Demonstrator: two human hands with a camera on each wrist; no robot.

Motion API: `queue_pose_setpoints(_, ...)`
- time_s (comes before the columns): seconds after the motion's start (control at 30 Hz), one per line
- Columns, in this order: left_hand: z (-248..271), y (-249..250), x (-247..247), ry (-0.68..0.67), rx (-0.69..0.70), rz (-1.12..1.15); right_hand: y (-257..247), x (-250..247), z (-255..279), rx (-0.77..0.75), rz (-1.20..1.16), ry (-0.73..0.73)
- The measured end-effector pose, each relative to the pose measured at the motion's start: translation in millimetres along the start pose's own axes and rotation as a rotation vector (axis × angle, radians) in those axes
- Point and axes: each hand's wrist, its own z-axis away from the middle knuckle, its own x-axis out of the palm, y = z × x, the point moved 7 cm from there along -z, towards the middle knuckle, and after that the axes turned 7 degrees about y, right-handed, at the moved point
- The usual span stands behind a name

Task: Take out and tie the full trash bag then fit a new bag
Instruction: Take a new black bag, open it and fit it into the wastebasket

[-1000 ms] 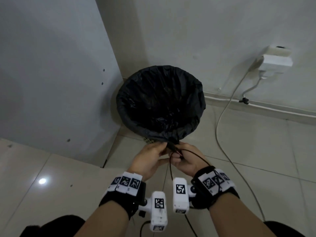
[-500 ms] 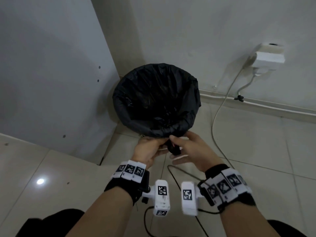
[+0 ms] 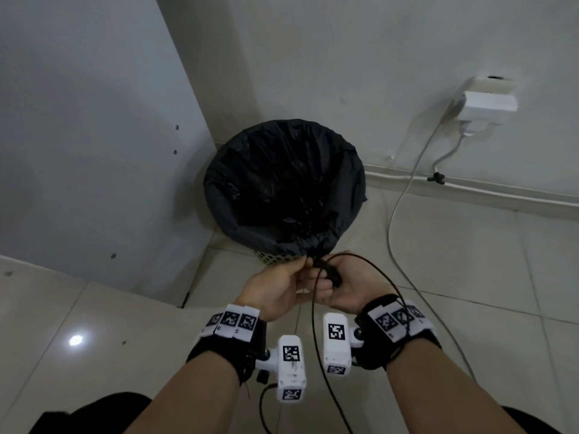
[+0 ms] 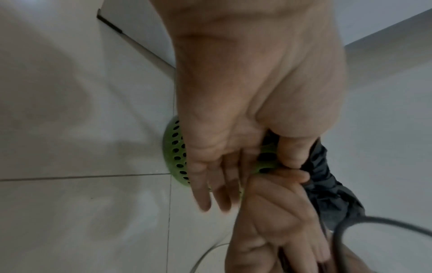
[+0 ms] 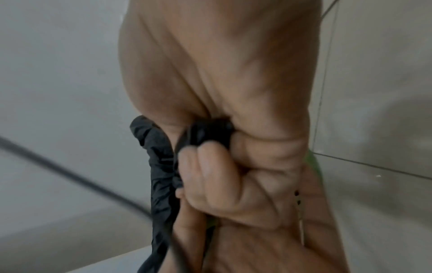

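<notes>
Pinching gathered bag slack (image 3: 326, 269) at bin's (image 3: 269, 256) 6 o'clock w/ both hands, left (image 3: 275, 285) & right (image 3: 347, 285), prob. to snug liner (image 3: 285, 183) on rim.

Crinkled thin black plastic trash bag (image 3: 283, 183), perforated green plastic bin (image 4: 174, 147), glossy tiled floor (image 3: 438, 277).

One green bin (image 3: 266, 256), one black bag (image 3: 282, 183), two hands, two wrist cameras, one wall socket (image 3: 488, 101).

Tiled floor (image 3: 454, 277): green perforated bin (image 3: 269, 257) w/ black bag (image 3: 282, 183), white cable (image 3: 407, 270).
</notes>
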Motion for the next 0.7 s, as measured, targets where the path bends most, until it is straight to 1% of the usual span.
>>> queue_pose_setpoints(0.07, -1, 1, 2, -0.052, 0.013, 0.000, 1, -1, 2, 0.042, 0.014, 0.016)
queue_pose_setpoints(0.13, -4, 5, 0, -0.082, 0.048, 0.008, 0, -6, 2, 0.042, 0.089, 0.079)
queue_pose_setpoints(0.2, -4, 9, 0, -0.052, 0.091, -0.010, -3, -16, 4, -0.021, 0.232, 0.239)
queue_pose_setpoints(0.27, -8, 12, -2, 0.031, 0.137, -0.034, -15, -24, 12, -0.214, 0.436, 0.445)
queue_pose_setpoints(0.33, -11, 14, -3, 0.112, 0.166, -0.021, -29, -20, 29, -0.481, 0.666, 0.573)
queue_pose_setpoints(0.37, -12, 14, -4, 0.132, 0.179, -0.006, -34, -15, 38, -0.630, 0.817, 0.593)
queue_pose_setpoints(0.43, -11, 14, -3, 0.147, 0.192, 0.025, -35, -1, 49, -0.890, 1.190, 0.567)
queue_pose_setpoints(0.47, -10, 14, -3, 0.150, 0.192, 0.033, -32, 3, 51, -0.992, 1.330, 0.563)
queue_pose_setpoints(0.5, -9, 14, -3, 0.147, 0.185, 0.042, -30, 3, 49, -1.072, 1.409, 0.576)
queue_pose_setpoints(0.57, -6, 14, -6, 0.148, 0.165, 0.031, -29, 2, 45, -1.182, 1.426, 0.605)
queue_pose_setpoints(0.63, -5, 14, -11, 0.175, 0.163, -0.027, -29, 0, 42, -1.255, 1.374, 0.613)
queue_pose_setpoints(0.67, -6, 13, -13, 0.184, 0.162, -0.038, -30, 0, 41, -1.244, 1.333, 0.616)
queue_pose_setpoints(0.7, -5, 13, -13, 0.181, 0.161, -0.034, -30, -1, 38, -1.189, 1.269, 0.610)
